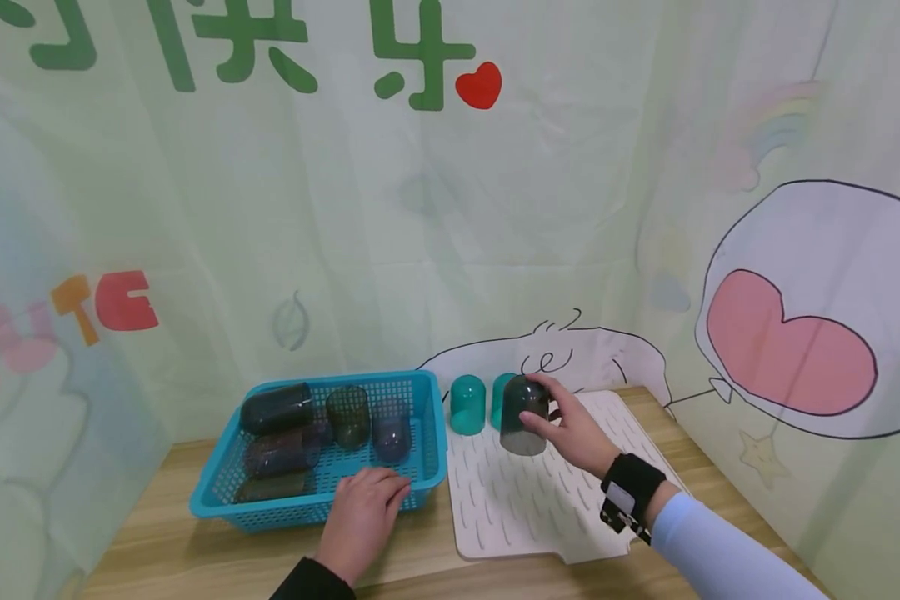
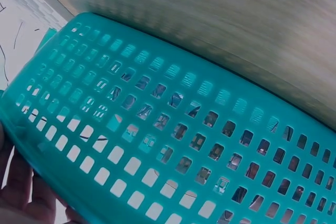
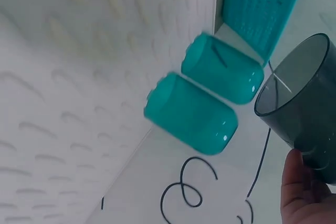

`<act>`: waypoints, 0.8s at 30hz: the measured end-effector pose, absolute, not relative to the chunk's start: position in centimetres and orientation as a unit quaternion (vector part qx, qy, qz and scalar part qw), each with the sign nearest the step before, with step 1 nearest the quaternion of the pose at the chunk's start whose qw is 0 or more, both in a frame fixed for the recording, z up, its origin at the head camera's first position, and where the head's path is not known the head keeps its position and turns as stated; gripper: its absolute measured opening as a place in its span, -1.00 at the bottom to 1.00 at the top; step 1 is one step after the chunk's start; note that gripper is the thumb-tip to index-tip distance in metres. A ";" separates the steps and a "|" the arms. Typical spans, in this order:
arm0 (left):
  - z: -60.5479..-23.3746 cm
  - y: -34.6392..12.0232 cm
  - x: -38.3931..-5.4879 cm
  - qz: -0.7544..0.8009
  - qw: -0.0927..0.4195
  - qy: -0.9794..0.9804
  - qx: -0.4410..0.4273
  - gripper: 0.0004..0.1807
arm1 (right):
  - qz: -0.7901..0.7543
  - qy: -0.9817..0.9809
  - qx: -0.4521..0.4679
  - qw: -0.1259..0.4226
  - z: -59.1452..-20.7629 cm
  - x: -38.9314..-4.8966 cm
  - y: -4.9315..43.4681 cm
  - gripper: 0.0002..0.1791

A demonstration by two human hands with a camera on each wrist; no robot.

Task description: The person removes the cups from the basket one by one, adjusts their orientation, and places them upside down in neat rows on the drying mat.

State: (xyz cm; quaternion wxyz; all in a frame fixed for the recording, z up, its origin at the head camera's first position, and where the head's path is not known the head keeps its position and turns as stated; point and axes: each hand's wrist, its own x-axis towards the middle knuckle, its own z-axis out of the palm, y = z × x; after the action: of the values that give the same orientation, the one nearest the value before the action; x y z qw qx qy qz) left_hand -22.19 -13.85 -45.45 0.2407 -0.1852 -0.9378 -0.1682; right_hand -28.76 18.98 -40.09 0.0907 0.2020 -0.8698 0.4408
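In the head view my right hand (image 1: pixel 576 429) grips a dark grey see-through cup (image 1: pixel 523 421) by its sides, thumb in front. The cup is upside down over the white ridged mat (image 1: pixel 532 508). Behind it, two teal cups (image 1: pixel 468 405) stand mouth down side by side at the mat's back left; the right wrist view shows both teal cups (image 3: pixel 191 114) apart from the grey cup (image 3: pixel 310 103). My left hand (image 1: pixel 367 512) rests at the front rim of the blue basket (image 1: pixel 315 512), fingers loosely bent. The left wrist view shows its fingers (image 2: pixel 18 184) by the rim.
Inside the basket are several dark see-through cups, some lying on their sides, such as a black one (image 1: pixel 276 408), and a purple-grey one (image 1: pixel 392 435) near the right wall. A printed cloth (image 1: pixel 345 208) hangs close behind the wooden table (image 1: pixel 150 517).
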 end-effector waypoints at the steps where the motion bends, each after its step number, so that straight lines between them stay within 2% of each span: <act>1: -45.5 -13.8 -22.2 -0.167 0.240 -0.938 -0.184 -0.91 | 0.440 -0.872 0.195 0.091 -40.0 -29.0 19.2 -0.34; 14: -45.5 -13.8 -22.1 -0.166 0.235 -0.942 -0.174 -0.89 | 0.401 -0.905 0.098 0.099 -40.9 -32.9 22.7 -0.25; 24: -45.6 -13.6 -22.2 -0.167 0.241 -0.939 -0.180 -0.89 | 0.372 -0.920 0.063 0.105 -42.3 -35.2 24.2 -0.25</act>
State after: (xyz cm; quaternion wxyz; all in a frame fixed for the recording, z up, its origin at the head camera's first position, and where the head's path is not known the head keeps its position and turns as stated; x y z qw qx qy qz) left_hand -22.20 -13.63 -45.59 0.2410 -0.1804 -0.9388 -0.1675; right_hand -35.21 24.15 -42.28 0.1052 0.0630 -0.9203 0.3716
